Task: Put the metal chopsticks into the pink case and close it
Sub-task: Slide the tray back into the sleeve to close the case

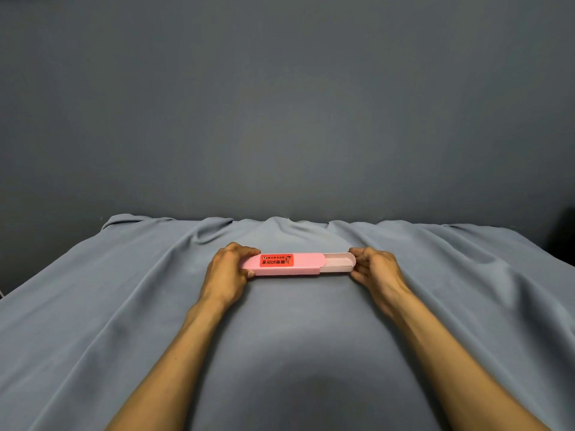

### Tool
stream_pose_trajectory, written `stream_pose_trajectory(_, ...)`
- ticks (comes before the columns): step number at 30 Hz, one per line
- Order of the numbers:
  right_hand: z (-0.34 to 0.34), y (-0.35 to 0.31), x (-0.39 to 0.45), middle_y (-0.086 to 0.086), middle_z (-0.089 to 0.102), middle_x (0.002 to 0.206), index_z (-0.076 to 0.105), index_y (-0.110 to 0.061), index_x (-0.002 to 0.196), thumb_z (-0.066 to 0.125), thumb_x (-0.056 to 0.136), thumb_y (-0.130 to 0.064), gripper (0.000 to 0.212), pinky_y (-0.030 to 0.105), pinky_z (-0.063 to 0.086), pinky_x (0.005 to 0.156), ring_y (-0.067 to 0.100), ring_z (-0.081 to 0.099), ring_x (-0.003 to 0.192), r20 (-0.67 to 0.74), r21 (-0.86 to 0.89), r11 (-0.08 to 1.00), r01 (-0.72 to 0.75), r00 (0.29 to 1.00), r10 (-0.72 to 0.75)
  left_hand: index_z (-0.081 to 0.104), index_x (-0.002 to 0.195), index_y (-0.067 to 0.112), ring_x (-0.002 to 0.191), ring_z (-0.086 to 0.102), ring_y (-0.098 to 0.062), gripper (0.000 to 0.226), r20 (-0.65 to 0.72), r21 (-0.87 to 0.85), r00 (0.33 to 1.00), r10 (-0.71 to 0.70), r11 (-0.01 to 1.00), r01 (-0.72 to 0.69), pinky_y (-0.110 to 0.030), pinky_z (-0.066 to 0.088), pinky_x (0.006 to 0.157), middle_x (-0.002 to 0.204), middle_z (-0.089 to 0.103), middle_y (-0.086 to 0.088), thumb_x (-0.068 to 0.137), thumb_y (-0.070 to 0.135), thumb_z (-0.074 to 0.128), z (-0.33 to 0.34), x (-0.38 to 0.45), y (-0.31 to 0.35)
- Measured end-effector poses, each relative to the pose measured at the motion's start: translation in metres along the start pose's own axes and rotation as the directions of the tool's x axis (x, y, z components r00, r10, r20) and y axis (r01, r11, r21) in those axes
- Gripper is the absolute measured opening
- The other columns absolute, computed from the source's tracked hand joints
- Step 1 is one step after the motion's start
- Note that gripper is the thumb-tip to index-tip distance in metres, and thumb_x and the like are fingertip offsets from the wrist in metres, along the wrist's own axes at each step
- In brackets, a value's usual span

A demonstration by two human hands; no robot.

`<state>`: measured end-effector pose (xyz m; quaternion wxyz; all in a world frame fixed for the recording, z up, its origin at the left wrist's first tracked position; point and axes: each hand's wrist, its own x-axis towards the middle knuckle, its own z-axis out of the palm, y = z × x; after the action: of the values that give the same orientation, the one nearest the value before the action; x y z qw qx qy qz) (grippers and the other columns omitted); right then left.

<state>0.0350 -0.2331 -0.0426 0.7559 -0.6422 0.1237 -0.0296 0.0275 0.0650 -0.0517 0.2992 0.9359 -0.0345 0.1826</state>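
Both grips closed on pink case [295, 264] ends: left hand [228, 269] lid, right hand [375, 269] tray; exposed tray end bare.

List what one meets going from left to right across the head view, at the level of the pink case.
Blue cloth → left hand → pink case cover with its red label → inner tray sticking out → right hand.

Case [292, 264] lies crosswise on cloth [295, 331], between left hand [228, 272] and right hand [375, 269]
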Motion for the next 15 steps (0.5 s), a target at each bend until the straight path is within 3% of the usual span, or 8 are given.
stream_pose_trajectory(15,0.011,0.0,-0.008,0.014,0.076,0.11,0.062,0.005,0.129,0.043,0.09,-0.005,0.045,0.033,0.058,0.089,0.023,0.073,0.103,0.09,-0.02,1.0,-0.02,0.996,0.021,0.07,0.128,0.031,0.117,0.06,-0.024,0.054,0.005,0.028,0.998,0.06,0.998,-0.06,-0.035,0.048,0.102,0.122,0.069,0.003,0.079,0.009,0.076,0.015,-0.003,0.016)
